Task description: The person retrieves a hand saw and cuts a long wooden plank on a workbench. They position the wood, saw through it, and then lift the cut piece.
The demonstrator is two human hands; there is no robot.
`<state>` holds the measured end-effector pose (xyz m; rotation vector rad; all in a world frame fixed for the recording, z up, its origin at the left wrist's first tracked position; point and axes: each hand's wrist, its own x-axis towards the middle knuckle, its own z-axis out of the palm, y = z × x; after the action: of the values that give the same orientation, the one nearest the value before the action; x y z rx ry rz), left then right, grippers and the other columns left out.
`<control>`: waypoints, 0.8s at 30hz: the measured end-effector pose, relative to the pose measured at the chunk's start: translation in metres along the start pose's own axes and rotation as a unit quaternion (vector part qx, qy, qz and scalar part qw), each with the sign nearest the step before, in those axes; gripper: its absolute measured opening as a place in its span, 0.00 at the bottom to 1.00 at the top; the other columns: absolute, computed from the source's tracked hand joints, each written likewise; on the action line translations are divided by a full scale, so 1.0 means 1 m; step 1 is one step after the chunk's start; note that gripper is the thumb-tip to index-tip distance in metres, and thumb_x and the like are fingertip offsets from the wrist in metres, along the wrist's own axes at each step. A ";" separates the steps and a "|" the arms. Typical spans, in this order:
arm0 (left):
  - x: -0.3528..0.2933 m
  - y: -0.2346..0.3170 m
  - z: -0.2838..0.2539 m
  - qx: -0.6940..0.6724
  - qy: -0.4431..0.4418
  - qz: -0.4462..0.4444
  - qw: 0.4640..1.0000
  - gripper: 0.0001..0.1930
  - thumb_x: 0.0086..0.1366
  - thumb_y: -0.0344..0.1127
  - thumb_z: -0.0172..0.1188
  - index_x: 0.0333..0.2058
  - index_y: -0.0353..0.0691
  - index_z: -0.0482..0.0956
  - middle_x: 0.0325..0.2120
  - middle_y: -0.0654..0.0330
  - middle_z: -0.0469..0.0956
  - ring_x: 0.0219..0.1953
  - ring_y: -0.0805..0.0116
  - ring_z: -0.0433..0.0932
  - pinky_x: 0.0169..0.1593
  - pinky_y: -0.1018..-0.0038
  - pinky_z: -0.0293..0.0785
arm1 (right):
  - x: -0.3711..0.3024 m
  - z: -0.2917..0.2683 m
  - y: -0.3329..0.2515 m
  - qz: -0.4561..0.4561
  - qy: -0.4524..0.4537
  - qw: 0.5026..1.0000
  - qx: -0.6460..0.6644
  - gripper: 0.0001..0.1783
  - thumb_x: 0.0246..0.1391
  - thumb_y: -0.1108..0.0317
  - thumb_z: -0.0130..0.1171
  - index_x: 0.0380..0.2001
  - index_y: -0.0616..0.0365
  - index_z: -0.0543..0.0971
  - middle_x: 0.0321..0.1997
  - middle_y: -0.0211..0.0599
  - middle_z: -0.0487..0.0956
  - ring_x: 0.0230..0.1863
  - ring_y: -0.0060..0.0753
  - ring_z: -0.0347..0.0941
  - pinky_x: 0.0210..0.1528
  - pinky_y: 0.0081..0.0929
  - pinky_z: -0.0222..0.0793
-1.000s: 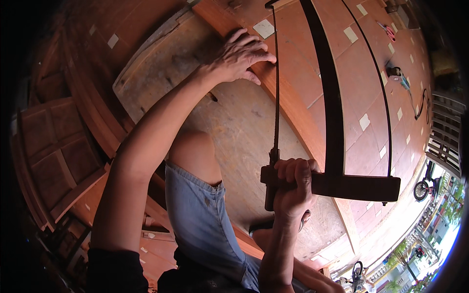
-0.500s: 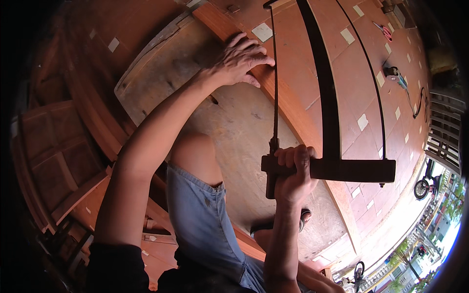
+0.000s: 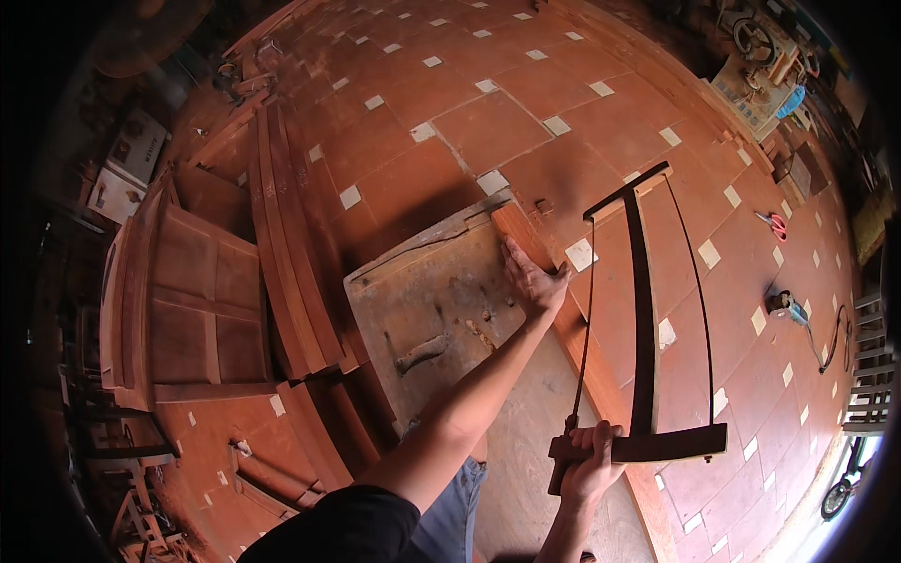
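Left hand [image 3: 531, 280] pressed flat on long reddish board [image 3: 563, 324] at frame centre; right hand [image 3: 591, 460] clenched on wooden frame saw [image 3: 643, 375], lower right. Compared with a second ago: saw pulled lower, blade still along board's edge, mid-stroke.

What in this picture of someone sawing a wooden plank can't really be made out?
All in the head view:
- Where the frame saw blade meets the plank: too thin to make out any cut.
- The saw's handle end: covered by the right hand.
- The plank under the left hand: hidden by the palm.
- The plank's near end: cut off toward the lower edge.
- The power tool on the floor: too small to identify.
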<state>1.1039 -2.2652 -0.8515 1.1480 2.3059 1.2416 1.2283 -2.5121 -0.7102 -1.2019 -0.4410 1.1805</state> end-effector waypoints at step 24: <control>0.012 -0.038 -0.031 -0.211 -0.041 -0.190 0.958 0.40 0.74 0.59 0.50 0.70 0.33 0.55 0.69 0.40 0.60 0.70 0.44 0.62 0.71 0.56 0.59 | -0.064 -0.021 -0.057 -0.055 -0.153 0.986 -0.036 0.10 0.65 0.70 0.63 0.32 0.60 0.73 0.22 0.33 0.74 0.21 0.22 0.66 0.25 0.25 0.64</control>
<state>1.0594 -2.2861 -0.8625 0.5671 1.9417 1.4030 1.2470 -2.5727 -0.6485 -1.0451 -0.7772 1.2666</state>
